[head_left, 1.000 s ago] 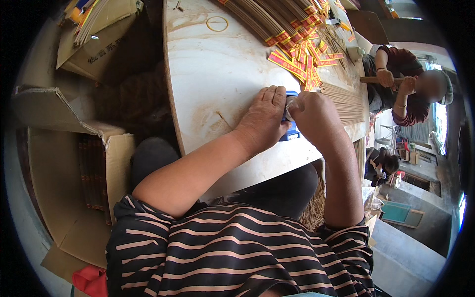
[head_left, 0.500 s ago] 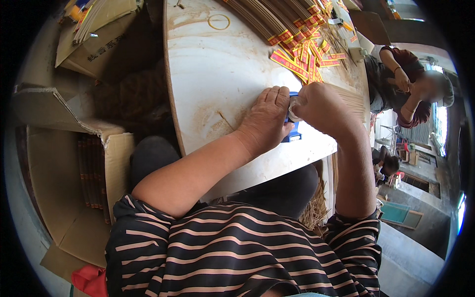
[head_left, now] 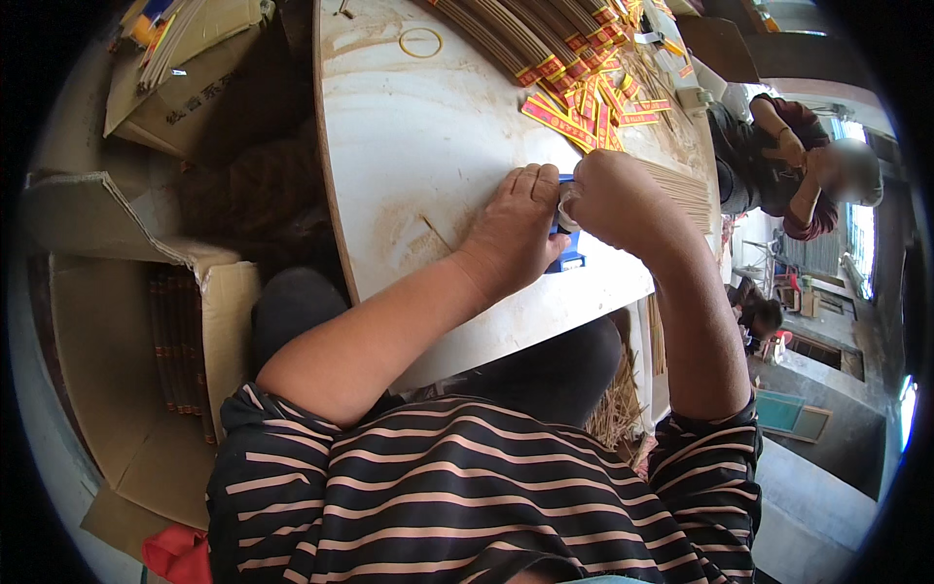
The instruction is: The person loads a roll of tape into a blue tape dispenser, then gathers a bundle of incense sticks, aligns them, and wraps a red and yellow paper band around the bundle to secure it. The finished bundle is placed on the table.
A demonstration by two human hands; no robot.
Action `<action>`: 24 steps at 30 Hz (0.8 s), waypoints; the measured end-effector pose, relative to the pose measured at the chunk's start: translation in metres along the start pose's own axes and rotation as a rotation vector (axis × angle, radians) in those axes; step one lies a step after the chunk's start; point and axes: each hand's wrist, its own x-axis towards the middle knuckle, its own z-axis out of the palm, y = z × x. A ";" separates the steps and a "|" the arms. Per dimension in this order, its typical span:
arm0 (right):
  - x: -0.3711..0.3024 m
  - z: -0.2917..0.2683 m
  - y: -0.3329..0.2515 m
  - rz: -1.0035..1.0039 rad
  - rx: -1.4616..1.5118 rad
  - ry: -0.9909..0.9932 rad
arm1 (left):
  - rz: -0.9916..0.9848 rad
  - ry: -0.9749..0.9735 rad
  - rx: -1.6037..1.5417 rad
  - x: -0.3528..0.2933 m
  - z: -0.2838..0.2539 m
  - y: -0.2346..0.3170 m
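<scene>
My left hand is wrapped against the left side of a blue tape dispenser near the table's front edge, its thumb on the near part. On the dispenser's other side, my right hand is bent into a fist beside a pale, translucent roll. The right fingertips are hidden, so what they pinch cannot be made out. Beyond the hands lie loose red-and-yellow paper labels and bundles of brown incense sticks with red-and-yellow bands.
A yellow rubber band lies on the white table. Thin pale sticks lie right of my right hand. Open cardboard boxes stand at left, one with banded bundles inside. At right, a co-worker sits across the table.
The view has shifted slightly, so the table and hands appear a little further left. My right forearm slants a little more; both hands stay at the dispenser. The co-worker's hands have moved.
</scene>
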 end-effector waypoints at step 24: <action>-0.018 0.002 0.009 0.040 0.469 0.084 | -0.041 -0.015 0.030 -0.001 0.000 -0.001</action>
